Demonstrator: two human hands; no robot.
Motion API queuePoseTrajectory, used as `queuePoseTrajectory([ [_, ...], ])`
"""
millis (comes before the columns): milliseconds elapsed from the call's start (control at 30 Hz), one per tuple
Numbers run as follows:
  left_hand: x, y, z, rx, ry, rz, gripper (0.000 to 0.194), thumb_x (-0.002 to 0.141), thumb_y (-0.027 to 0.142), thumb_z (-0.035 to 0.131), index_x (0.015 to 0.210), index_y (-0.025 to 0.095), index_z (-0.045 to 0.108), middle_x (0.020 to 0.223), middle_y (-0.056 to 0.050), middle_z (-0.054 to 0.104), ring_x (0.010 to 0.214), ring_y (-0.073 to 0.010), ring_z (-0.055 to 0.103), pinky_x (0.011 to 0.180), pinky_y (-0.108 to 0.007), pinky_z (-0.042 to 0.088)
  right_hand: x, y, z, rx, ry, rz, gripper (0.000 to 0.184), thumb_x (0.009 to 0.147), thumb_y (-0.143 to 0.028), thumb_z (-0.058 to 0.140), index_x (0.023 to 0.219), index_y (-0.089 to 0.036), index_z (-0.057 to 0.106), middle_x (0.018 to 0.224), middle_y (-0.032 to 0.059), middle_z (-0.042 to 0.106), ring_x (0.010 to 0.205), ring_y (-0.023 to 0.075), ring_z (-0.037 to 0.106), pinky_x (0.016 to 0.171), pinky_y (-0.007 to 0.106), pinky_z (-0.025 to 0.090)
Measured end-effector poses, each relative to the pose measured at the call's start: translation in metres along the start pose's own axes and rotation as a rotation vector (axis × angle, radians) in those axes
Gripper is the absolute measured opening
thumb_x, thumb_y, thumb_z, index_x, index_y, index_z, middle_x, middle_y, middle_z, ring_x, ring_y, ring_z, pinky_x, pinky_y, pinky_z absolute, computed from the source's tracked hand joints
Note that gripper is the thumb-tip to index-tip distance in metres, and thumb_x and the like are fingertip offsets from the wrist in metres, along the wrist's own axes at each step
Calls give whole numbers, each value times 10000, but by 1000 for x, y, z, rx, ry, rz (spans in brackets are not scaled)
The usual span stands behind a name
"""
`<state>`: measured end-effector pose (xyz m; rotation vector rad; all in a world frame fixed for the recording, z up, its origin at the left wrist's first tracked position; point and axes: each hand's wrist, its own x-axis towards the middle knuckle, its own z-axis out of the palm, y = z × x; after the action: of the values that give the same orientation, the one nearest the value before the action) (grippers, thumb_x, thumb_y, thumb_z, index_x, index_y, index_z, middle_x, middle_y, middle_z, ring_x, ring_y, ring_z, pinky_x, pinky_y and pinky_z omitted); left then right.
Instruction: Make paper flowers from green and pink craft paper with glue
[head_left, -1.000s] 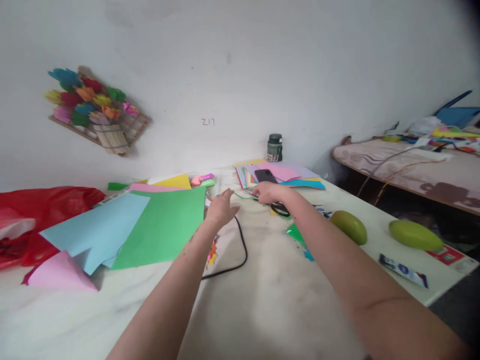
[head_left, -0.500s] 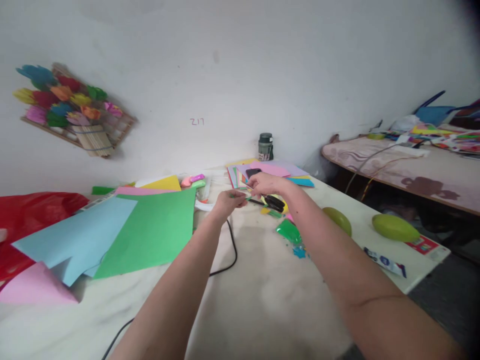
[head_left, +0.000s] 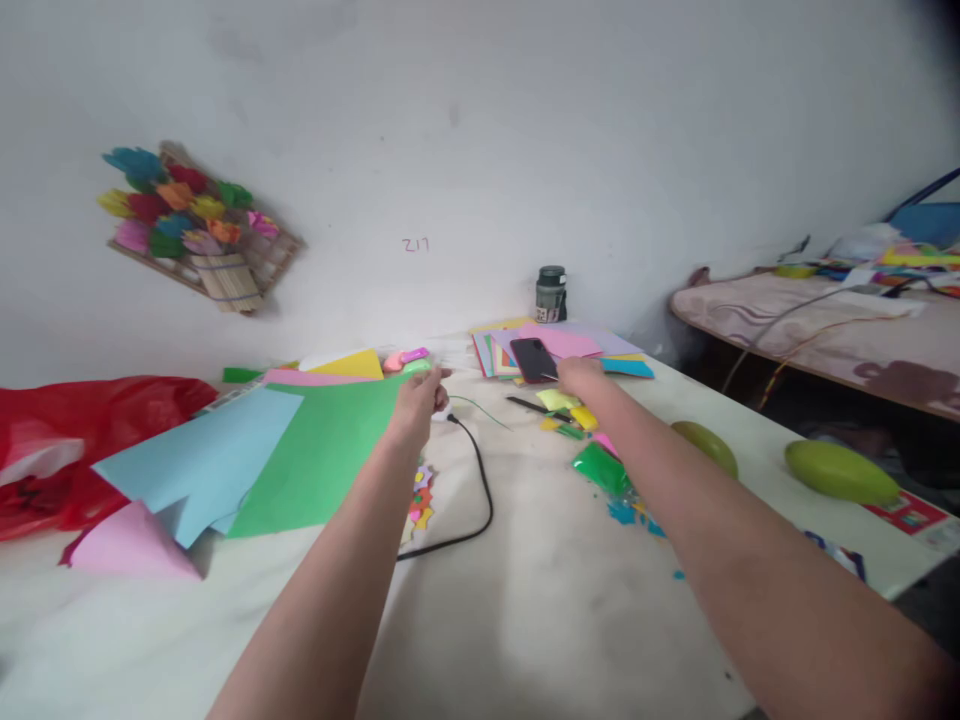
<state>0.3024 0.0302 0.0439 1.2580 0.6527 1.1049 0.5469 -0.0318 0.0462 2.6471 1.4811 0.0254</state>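
Head view: the left hand (head_left: 421, 405) seems closed on one end of the thin green strand (head_left: 480, 406), over the desk (head_left: 540, 600); the right hand (head_left: 581, 377) is beside the phone (head_left: 532, 359), its grip I cannot tell. A light pinch, clear of the black cable (head_left: 491, 506), should protect it.

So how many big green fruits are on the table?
2. One fruit is beside the right arm, which partly hides it; the other fruit lies farther right, near the red card. The arm could hide more.
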Motion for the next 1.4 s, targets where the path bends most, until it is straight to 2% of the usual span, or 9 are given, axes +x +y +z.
queuePoseTrajectory([
  [167,4,24,-27,-219,237,179,248,762,361,525,705,121,550,403,98,259,342,-31,257,384,-171,252,-12,-38,-20,0,99,-110,373,735,-235,534,1077,-99,594,1064,201,591,999,277,550,769,345,424],
  [300,7,34,-51,-271,382,254,250,786,370,466,744,137,546,445,63,383,410,-54,408,458,-174,342,-30,-96,-24,126,63,-394,278,775,-275,467,959,-161,643,1018,128,628,953,248,572,731,298,428],
  [400,6,35,-69,-159,461,316,223,785,338,428,799,146,540,522,36,472,499,-70,494,562,-198,407,-39,-137,-14,223,61,-486,353,778,-376,462,1063,-206,584,1103,89,593,990,229,549,746,285,422],
  [500,2,36,-93,240,618,392,209,763,329,430,801,154,538,605,3,531,607,-109,548,661,-247,431,-44,-165,1,200,156,-546,374,794,-385,437,1079,-179,566,1125,117,556,1018,237,517,784,299,405],
  [633,-9,41,-133,1163,737,155,203,725,292,453,763,148,590,758,-104,618,822,-241,574,765,-349,405,-51,-183,11,162,313,-593,321,779,-286,458,1049,-150,567,1066,130,562,1008,238,495,831,311,374],
  [767,-20,38,-161,1598,675,-146,370,700,361,488,867,55,612,934,-235,596,979,-338,513,814,-389,373,-53,-189,10,144,305,-537,299,741,-213,490,1024,-154,569,1038,137,570,978,234,509,825,326,367],
  [867,-24,30,-170,1663,614,-299,454,687,432,496,892,43,608,938,-245,596,993,-346,506,843,-398,351,-49,-192,10,148,218,-449,309,737,-227,515,1032,-145,563,1041,148,575,988,233,514,815,324,375],
  [1000,-23,19,-175,1671,595,-327,516,649,484,537,927,52,590,956,-238,603,993,-337,515,854,-388,345,-42,-195,16,198,168,-393,310,768,-263,495,1041,-134,567,1057,147,578,1001,240,509,803,320,390],
  [1400,-23,17,-180,1396,670,-433,575,556,466,636,1008,131,513,1008,-212,602,943,-361,563,672,-396,438,-47,-196,30,257,365,-452,302,830,-186,353,1072,-123,522,1059,151,535,987,244,454,825,317,362],
])
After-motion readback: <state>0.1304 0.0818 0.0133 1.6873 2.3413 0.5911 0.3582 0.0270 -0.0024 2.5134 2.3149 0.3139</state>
